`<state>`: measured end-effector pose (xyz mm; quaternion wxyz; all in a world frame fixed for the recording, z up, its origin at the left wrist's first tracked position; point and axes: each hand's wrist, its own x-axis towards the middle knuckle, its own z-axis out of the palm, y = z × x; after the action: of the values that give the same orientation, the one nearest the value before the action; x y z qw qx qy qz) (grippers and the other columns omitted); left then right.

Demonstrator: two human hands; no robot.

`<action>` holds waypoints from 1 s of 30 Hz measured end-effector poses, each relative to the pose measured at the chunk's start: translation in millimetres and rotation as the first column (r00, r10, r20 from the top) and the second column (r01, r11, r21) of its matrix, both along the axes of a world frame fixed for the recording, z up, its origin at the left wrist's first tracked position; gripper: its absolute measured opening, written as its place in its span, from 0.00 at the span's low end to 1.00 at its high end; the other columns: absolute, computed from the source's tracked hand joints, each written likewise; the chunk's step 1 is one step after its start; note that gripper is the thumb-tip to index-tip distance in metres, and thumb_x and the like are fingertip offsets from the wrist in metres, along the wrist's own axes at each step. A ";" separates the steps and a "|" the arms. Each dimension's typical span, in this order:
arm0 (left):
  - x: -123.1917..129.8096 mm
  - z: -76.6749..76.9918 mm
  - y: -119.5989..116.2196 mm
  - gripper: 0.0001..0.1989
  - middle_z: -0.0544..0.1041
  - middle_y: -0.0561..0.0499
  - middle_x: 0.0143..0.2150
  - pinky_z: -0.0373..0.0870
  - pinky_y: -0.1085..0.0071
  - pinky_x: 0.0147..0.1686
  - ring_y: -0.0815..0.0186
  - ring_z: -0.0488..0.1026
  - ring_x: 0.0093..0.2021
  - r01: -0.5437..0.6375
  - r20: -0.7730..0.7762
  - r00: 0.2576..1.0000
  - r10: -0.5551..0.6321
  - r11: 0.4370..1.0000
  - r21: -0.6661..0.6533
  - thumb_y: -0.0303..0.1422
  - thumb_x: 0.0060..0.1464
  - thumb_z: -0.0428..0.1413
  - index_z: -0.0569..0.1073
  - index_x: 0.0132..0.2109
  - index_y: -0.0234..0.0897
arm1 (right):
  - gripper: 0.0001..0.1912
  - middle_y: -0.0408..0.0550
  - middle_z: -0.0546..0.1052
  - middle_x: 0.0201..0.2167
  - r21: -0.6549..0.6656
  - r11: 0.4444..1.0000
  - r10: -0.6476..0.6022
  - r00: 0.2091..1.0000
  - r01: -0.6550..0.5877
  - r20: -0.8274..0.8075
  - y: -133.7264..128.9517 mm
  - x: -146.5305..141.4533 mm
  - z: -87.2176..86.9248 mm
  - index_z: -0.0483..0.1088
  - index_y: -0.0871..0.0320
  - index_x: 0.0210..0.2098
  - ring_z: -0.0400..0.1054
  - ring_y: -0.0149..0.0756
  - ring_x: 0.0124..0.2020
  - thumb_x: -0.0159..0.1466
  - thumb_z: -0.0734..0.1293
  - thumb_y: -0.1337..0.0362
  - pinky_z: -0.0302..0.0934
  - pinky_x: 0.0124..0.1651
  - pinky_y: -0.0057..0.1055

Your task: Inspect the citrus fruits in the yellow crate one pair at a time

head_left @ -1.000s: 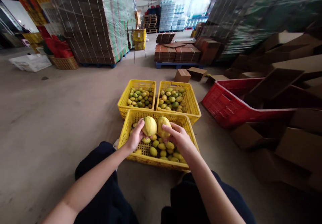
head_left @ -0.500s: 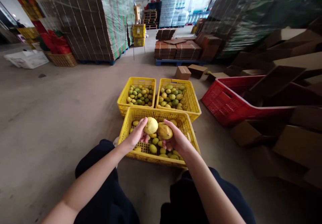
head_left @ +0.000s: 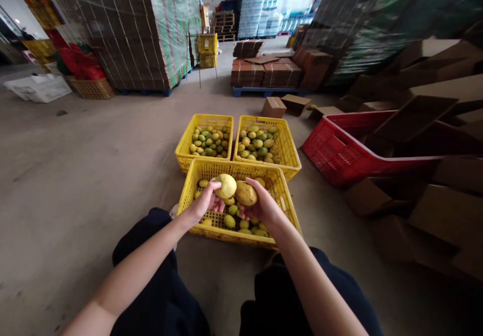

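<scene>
My left hand (head_left: 206,202) holds a pale yellow fruit (head_left: 226,185) over the nearest yellow crate (head_left: 188,197), which sits on the floor between my knees. My right hand (head_left: 264,206) holds a browner yellow fruit (head_left: 246,193) right beside it; the two fruits almost touch. Several green and yellow fruits lie loose in the bottom of this crate. Beyond it stand two more yellow crates, the left crate (head_left: 184,147) and the right crate (head_left: 289,150), each filled with several similar fruits.
A tilted red crate (head_left: 332,155) lies to the right among flattened and folded cardboard boxes (head_left: 426,210). Tall wrapped pallets of cardboard (head_left: 128,34) stand at the back left. Low stacks of brown boxes (head_left: 264,74) sit on a blue pallet behind. Bare concrete floor (head_left: 75,165) spreads to the left.
Both hands have lowered the two fruits slightly toward the near crate and turned them. The right fruit now shows a browner side. The view has tilted a little.
</scene>
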<state>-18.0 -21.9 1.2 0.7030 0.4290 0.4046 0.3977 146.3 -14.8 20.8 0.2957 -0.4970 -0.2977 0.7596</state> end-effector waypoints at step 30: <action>10.8 1.8 -13.7 0.24 0.70 0.44 0.52 0.73 0.68 0.41 0.61 0.71 0.48 -0.203 -0.080 0.971 0.226 0.952 0.228 0.39 0.49 0.59 0.66 0.52 0.39 | 0.14 0.51 0.79 0.30 0.133 0.925 -0.343 0.933 0.356 -0.111 2.0 -3.3 -11.3 0.70 0.58 0.34 0.74 0.42 0.30 0.60 0.58 0.56 0.65 0.23 0.31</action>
<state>-7.2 -35.6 3.0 0.5820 0.4771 0.4391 0.4907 143.0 -12.8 9.5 0.4756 -0.4853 -0.2478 0.6906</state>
